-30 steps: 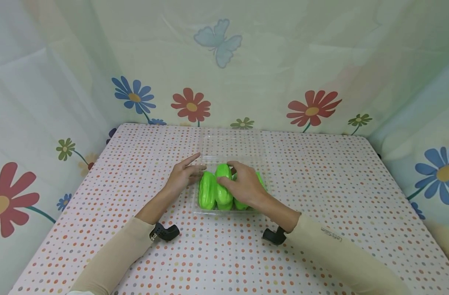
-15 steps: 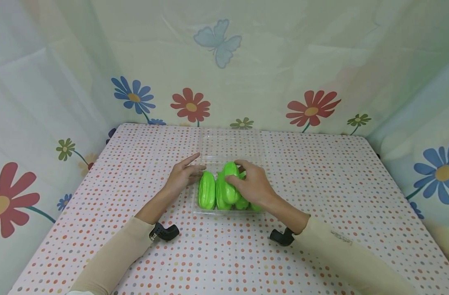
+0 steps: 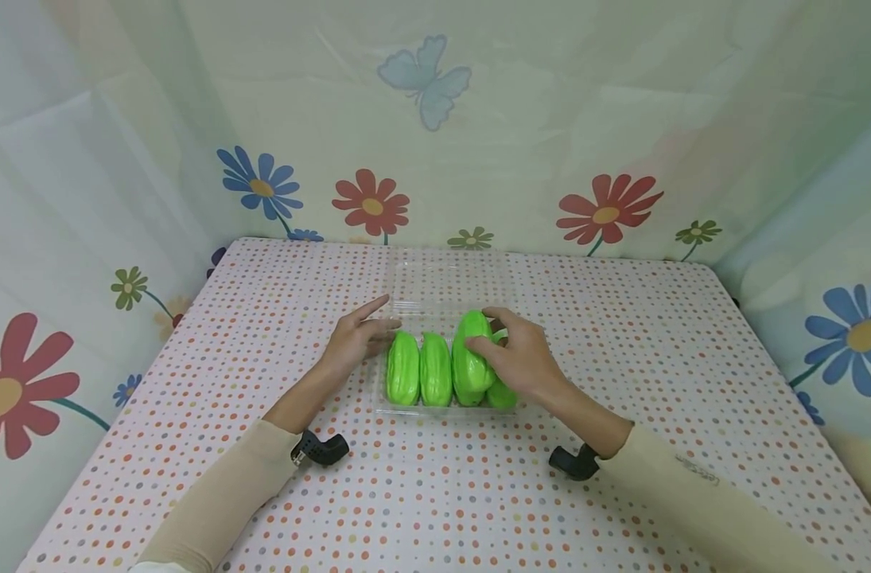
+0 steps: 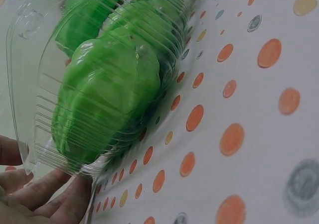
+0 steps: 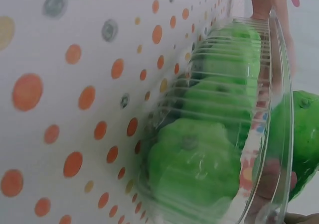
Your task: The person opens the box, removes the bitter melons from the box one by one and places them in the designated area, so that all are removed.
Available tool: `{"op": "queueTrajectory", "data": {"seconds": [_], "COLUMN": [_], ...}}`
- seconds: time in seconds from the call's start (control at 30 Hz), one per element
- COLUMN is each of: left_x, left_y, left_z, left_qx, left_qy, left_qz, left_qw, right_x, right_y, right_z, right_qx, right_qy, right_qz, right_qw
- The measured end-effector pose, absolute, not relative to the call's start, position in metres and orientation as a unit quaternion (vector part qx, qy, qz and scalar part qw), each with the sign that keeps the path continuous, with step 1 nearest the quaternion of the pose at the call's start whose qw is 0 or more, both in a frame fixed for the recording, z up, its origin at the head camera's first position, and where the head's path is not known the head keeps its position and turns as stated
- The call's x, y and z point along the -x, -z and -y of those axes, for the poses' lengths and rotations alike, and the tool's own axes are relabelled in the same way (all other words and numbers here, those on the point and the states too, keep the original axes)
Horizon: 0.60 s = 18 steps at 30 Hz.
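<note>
A bright green, ribbed, long vegetable (image 3: 472, 358), glossy and gourd-like, is gripped in my right hand (image 3: 517, 354), thumb on its near side and fingers behind. It is held over the right part of a clear plastic clamshell box (image 3: 445, 411). In the right wrist view the held vegetable (image 5: 306, 134) is above the box's rim. Inside lie similar vegetables: one at the left (image 3: 403, 370), one beside it (image 3: 436, 371), and one at the right (image 3: 503, 394), partly hidden by my right hand. My left hand (image 3: 352, 342) rests at the box's left side, fingers extended and touching its edge (image 4: 30, 171).
The box's clear lid (image 3: 449, 282) lies open toward the back. A dotted cloth (image 3: 435, 509) covers the table. A flowered curtain (image 3: 507, 119) stands behind and at both sides. A black wrist camera (image 3: 574, 461) hangs below each forearm.
My right hand has carried the held vegetable rightward over the box, uncovering the second vegetable from the left. My left hand has stayed at the box's left side.
</note>
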<state>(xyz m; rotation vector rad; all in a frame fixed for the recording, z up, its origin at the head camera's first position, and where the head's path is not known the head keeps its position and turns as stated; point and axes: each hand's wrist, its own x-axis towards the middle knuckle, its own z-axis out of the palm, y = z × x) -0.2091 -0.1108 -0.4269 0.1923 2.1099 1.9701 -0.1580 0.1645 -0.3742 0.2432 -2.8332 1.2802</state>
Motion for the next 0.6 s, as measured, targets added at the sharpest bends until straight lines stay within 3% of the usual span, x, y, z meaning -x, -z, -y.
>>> {"op": "queueTrajectory", "data": {"seconds": [0.6], "left_x": [0.209], "left_y": [0.425], "left_z": [0.110], "left_qx": [-0.060], "left_qy": [-0.679], "left_qz": [-0.720], "left_qw": [0.132], "right_x": [0.162], "right_y": [0.376], "right_z": [-0.189], "right_qx": [-0.054], "right_qy": [-0.428], "right_qz": [0.901], "right_qw": [0.038]}}
